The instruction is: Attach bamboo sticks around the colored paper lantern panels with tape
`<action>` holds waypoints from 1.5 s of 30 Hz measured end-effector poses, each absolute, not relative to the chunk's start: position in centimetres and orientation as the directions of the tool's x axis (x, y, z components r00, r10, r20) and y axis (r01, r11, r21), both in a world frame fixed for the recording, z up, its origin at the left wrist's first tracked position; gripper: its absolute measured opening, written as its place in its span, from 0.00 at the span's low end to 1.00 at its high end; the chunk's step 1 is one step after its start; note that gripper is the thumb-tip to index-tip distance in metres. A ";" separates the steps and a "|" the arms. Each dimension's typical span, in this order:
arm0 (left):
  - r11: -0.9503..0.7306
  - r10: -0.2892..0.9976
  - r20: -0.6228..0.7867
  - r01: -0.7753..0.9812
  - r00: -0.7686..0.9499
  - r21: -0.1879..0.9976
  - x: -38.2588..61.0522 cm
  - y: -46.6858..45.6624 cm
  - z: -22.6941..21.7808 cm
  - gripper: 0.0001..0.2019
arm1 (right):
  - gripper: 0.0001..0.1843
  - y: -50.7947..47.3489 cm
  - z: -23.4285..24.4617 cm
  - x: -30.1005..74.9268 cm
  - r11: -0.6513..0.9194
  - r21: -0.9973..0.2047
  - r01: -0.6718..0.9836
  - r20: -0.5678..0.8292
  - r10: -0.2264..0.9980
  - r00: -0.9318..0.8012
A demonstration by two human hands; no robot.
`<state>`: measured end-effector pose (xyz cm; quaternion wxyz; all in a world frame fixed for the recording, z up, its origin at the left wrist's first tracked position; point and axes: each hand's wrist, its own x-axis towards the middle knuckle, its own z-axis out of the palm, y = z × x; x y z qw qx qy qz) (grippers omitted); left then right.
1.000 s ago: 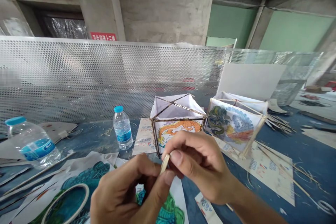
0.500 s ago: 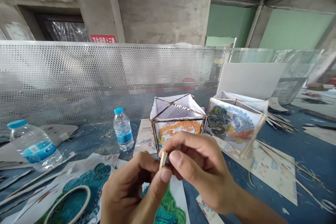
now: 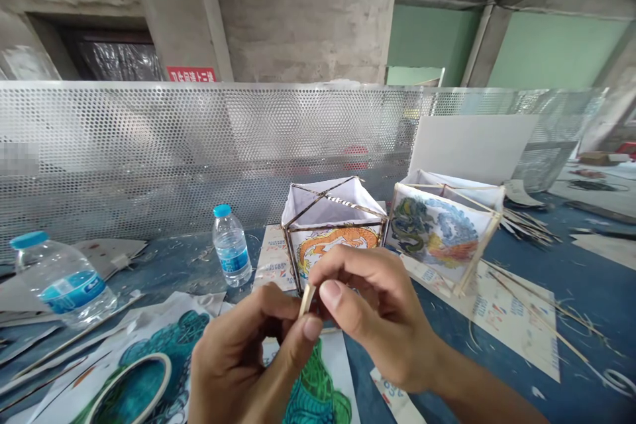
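Both hands meet in the lower middle of the view around a thin pale bamboo stick (image 3: 307, 299). My left hand (image 3: 243, 361) pinches its lower end between thumb and curled fingers. My right hand (image 3: 372, 315) closes its thumb and fingers on the stick's upper part from the right. Just behind them stands a paper box lantern with an orange dragon (image 3: 334, 230) on a bamboo frame. A second lantern with a green and blue dragon (image 3: 442, 232) leans to its right. Under my hands lies a green and blue painted sheet (image 3: 318, 397).
A tape ring (image 3: 126, 387) lies on painted paper at lower left. Two water bottles stand on the blue table (image 3: 591, 278): a small water bottle (image 3: 231, 246) and a large water bottle (image 3: 62, 278). A perforated metal screen (image 3: 149, 146) runs along the back. Loose bamboo sticks (image 3: 531, 318) lie at right.
Both hands stay closed on the stick and have shifted slightly left and up. The view has tilted a little; nothing else moved.
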<state>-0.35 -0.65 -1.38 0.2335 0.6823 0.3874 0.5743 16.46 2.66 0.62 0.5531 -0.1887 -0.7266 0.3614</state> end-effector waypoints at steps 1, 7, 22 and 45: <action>-0.593 0.796 0.603 0.256 0.043 0.764 -0.4 -0.7 -1.4 0.12 | 0.09 2.6 0.6 16.5 0.664 -0.739 -0.113 0.660 0.681 -0.317; -0.598 0.791 0.610 0.277 0.052 0.752 -0.2 -0.4 -1.1 0.12 | 0.10 2.6 0.7 16.6 0.624 -0.777 -0.080 0.613 0.722 -0.321; -0.559 0.829 0.559 0.029 0.016 0.829 0.6 -0.5 -2.1 0.14 | 0.10 2.4 0.0 13.6 0.323 -0.810 -0.489 0.492 0.828 -0.268; -0.539 0.828 0.471 -0.199 -0.302 0.819 -1.4 0.1 -0.2 0.12 | 0.22 0.5 -1.1 10.6 0.231 -0.829 -0.509 0.383 0.898 -0.216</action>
